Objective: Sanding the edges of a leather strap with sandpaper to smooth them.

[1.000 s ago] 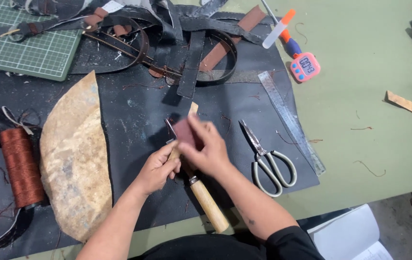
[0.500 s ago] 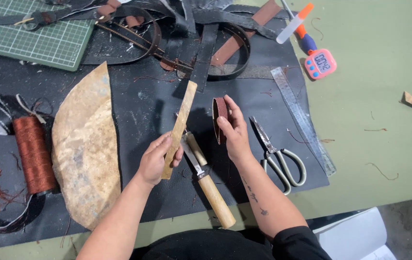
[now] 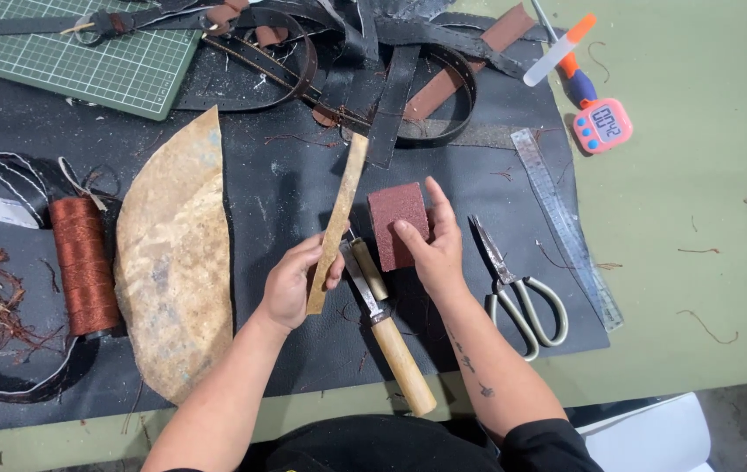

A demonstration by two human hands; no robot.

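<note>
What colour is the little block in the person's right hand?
The block is dark reddish-brown with a rough, grainy face, seen in the head view, held by the right hand.

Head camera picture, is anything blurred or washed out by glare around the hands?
Head view: evenly lit and sharp; left hand with the tan strip and right hand with the red sanding block are crisp, shadows soft, no glare; the ruler shows only a mild sheen.

The green cutting mat [image 3: 85,61] runs off the top edge; the timer's [image 3: 601,125] digits are too small to tell.
</note>
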